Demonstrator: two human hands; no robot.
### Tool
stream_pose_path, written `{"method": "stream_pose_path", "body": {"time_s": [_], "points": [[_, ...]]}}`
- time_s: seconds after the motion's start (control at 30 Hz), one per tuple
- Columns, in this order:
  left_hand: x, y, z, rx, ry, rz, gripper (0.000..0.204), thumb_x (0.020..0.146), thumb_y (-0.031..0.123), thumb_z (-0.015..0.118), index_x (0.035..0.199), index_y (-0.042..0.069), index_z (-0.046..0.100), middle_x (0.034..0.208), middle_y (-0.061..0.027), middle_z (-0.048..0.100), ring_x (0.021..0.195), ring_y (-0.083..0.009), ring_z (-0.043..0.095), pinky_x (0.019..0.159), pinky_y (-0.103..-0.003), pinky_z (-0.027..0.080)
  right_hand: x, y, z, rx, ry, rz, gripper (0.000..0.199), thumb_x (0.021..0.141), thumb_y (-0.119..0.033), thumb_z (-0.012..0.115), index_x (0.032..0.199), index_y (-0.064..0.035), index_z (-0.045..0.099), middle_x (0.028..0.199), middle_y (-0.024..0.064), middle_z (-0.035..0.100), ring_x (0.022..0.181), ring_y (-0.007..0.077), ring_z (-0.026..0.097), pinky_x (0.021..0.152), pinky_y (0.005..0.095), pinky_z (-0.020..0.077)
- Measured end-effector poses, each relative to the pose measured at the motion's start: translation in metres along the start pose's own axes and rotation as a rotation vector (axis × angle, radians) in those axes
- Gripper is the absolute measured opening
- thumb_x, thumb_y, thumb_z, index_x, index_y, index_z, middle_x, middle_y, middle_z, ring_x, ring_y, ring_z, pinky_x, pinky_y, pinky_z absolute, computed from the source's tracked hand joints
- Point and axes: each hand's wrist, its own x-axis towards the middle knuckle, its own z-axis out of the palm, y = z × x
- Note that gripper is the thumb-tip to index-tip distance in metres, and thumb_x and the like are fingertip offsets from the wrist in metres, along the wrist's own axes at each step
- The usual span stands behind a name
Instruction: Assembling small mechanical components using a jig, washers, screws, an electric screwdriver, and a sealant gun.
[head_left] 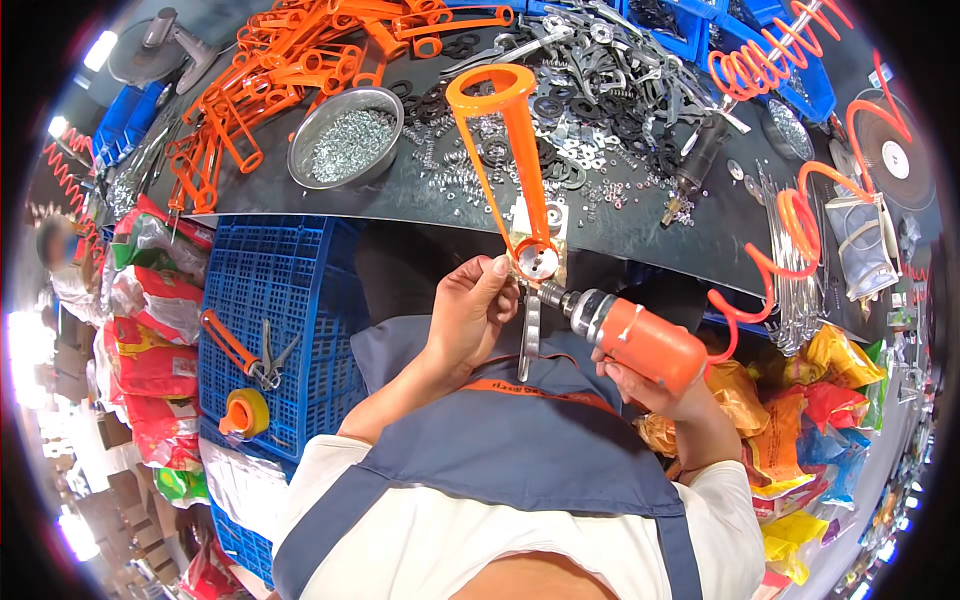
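Observation:
A long orange frame [527, 150] with a wide ring at its far end and a small round end toward me stands over the bench's front edge. Its small end rests by a metal plate fixture [556, 215]. My left hand [470, 308] is closed, thumb and forefinger pinched at the left side of that small end; its other fingers are curled. My right hand [640, 385] wraps round an orange air screwdriver [650, 345]. The driver's bit points left and meets the frame's small end. Below the fixture hangs a flat metal bar [530, 340].
Orange frames [240, 110] are heaped at the far left, by a steel bowl [345, 140] of small metal parts. Loose metal parts [610, 90] cover the bench's back. A second air driver [698, 155], a red coiled hose [790, 235] and a blue crate [260, 330] flank me.

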Motion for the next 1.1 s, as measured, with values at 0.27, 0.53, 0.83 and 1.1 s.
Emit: {"method": "stream_pose_path", "body": {"time_s": [0.27, 0.53, 0.83, 1.1], "points": [[-0.004, 0.006, 0.013, -0.039, 0.050, -0.022, 0.017, 0.093, 0.017, 0.056, 0.090, 0.001, 0.061, 0.074, -0.0042, 0.059, 0.061, -0.0102, 0.051, 0.055, -0.022, 0.041, -0.003, 0.009, 0.000, -0.205, 0.011, -0.212, 0.017, 0.074, 0.001, 0.066, 0.091, 0.0007, 0.062, 0.082, 0.0095, 0.064, 0.070, 0.0202, 0.063, 0.060, 0.0304, 0.0503], [0.008, -0.017, -0.005, 1.428, -0.140, 0.892, 0.019, 0.074, 0.001, 0.071, 0.092, 0.004, 0.066, 0.065, -0.0034, 0.054, 0.050, -0.0120, 0.050, 0.046, -0.028, 0.040, 0.001, -0.011, -0.021, -0.069, 0.130, 0.068, 0.028, 0.082, -0.003, 0.062, 0.109, 0.0001, 0.056, 0.082, 0.0050, 0.063, 0.053, 0.0059, 0.053, 0.046, 0.0213, 0.0438], [0.031, -0.037, -0.025, 1.460, -0.158, 1.001, 0.019, 0.070, 0.007, 0.073, 0.088, 0.010, 0.068, 0.055, -0.0017, 0.042, 0.047, -0.0167, 0.049, 0.041, -0.031, 0.038, 0.042, -0.012, -0.037, -0.153, 0.003, 0.272, 0.042, 0.081, -0.002, 0.063, 0.121, -0.0016, 0.049, 0.086, 0.0064, 0.062, 0.066, 0.0100, 0.060, 0.044, 0.0212, 0.0485], [0.033, -0.045, -0.022, 1.496, -0.118, 0.943, 0.018, 0.072, 0.007, 0.072, 0.089, 0.010, 0.069, 0.055, -0.0009, 0.042, 0.045, -0.0159, 0.045, 0.039, -0.031, 0.035, 0.098, -0.072, -0.032, -0.658, -0.302, 0.210, 0.028, 0.075, -0.005, 0.059, 0.102, 0.0007, 0.059, 0.074, 0.0140, 0.062, 0.063, 0.0194, 0.058, 0.061, 0.0328, 0.0475]]}}
